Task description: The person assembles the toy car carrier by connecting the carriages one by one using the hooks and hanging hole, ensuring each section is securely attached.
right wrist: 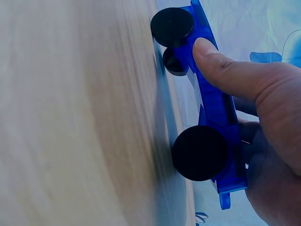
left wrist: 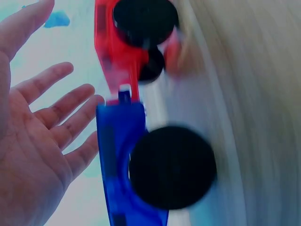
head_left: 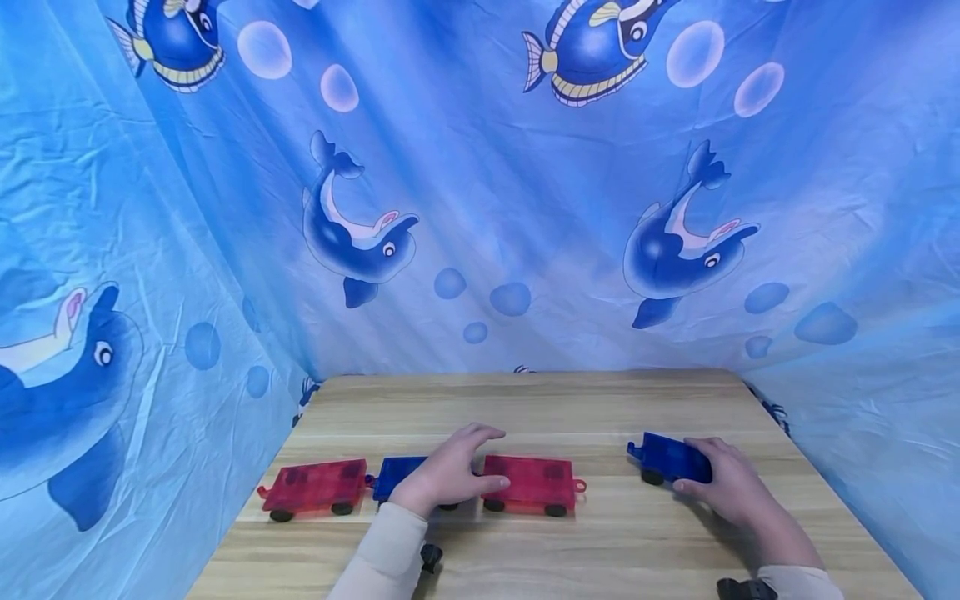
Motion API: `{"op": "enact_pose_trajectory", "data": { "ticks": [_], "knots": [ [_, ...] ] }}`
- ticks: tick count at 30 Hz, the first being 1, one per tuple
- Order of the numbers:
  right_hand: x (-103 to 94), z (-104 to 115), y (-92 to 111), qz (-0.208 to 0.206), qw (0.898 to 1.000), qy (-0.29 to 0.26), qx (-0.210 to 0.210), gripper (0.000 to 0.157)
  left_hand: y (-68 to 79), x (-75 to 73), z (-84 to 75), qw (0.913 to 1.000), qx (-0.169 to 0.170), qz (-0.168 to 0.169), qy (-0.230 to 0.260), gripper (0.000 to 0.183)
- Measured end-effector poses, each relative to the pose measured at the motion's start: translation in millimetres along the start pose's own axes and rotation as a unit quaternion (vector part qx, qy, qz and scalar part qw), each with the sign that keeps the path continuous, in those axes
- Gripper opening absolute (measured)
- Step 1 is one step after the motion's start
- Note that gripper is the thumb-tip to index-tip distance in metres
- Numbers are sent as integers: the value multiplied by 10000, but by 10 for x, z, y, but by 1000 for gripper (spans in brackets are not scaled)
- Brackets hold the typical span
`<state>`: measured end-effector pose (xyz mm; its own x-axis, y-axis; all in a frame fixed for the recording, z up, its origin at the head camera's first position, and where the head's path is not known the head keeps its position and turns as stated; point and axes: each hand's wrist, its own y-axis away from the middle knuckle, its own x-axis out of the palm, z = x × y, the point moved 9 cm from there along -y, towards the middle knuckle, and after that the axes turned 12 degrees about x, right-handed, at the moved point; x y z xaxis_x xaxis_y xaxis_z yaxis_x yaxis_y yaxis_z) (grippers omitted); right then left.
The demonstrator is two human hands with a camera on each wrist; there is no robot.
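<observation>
Toy train cars stand in a row on the table: a red car (head_left: 318, 485) at the left, a blue car (head_left: 396, 475) in the middle, and another red car (head_left: 532, 482) on the right with a ring at its end. My left hand (head_left: 448, 473) hovers across the middle blue car and the near end of the right red one, fingers spread and holding nothing. In the left wrist view, the blue car (left wrist: 123, 155) meets a red car (left wrist: 106, 44) at a hook joint. My right hand (head_left: 727, 483) grips a separate blue car (head_left: 666, 457), thumb on its near side, its hook pointing left.
The wooden table (head_left: 600, 550) ends at a back edge against a blue curtain (head_left: 480, 192) printed with dolphins and fish. Curtain also hangs at both sides. A gap of bare wood separates the row from the car on the right.
</observation>
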<state>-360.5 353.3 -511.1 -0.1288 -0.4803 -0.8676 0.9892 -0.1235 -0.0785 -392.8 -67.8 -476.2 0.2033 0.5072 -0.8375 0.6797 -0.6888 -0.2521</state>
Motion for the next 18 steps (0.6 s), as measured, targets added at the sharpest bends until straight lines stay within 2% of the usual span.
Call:
{"op": "enact_pose_trajectory", "data": {
  "ticks": [10, 18],
  "knots": [
    [7, 6, 2, -12, 10000, -18, 14, 90, -227, 182, -186, 10000, 26, 89, 8, 71],
    [13, 53, 11, 102, 9999, -55, 46, 90, -364, 339, -311, 9993, 218, 215, -213, 76]
  ]
}}
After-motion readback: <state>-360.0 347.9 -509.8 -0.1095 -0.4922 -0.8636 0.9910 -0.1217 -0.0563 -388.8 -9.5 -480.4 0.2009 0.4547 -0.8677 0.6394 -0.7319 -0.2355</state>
